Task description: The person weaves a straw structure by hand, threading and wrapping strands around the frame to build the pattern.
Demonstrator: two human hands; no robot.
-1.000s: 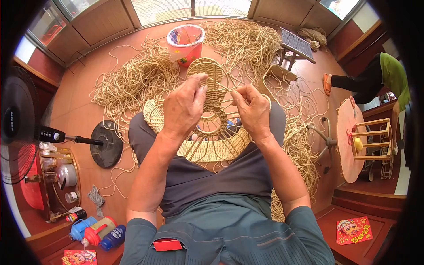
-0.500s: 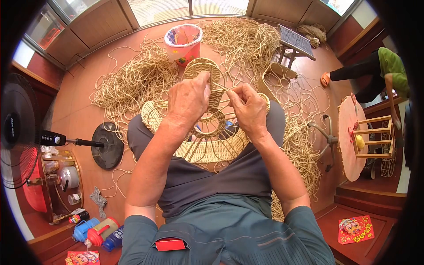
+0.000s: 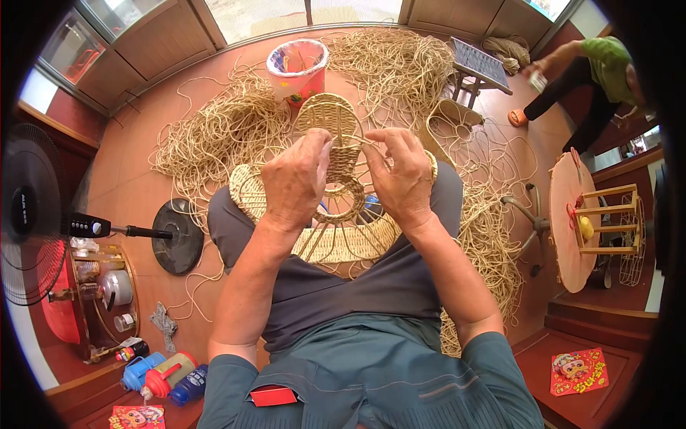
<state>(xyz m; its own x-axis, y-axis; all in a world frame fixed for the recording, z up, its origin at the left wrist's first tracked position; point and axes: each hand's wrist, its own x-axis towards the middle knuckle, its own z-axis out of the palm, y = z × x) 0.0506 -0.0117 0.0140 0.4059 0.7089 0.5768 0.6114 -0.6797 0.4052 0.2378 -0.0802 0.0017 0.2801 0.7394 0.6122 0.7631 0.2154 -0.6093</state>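
Note:
A half-woven straw-cord piece [image 3: 343, 243] with a curved outer band, bare ribs and a small centre ring rests across my lap. Its rounded upper panel [image 3: 329, 111] rises between my hands. My left hand [image 3: 296, 182] is closed at the left edge of this panel, its fingertips partly hidden. On the other side, my right hand [image 3: 401, 175] pinches a strand of straw cord [image 3: 354, 138] between thumb and forefinger, close to the panel's right edge. The strand runs across the panel toward my left hand.
Loose cord heaps [image 3: 221, 125] lie ahead and along my right. Beyond the work stands a lined bucket [image 3: 296, 79]. A fan [image 3: 32, 207] is at left, a small stool [image 3: 480, 68] far right. A person in a green top [image 3: 607, 61] stands right, beyond an overturned round-topped stool [image 3: 572, 222].
My left hand has lowered slightly and my right hand's fingers have spread more around the cord. The person at right has moved, with an arm now extended holding something pale.

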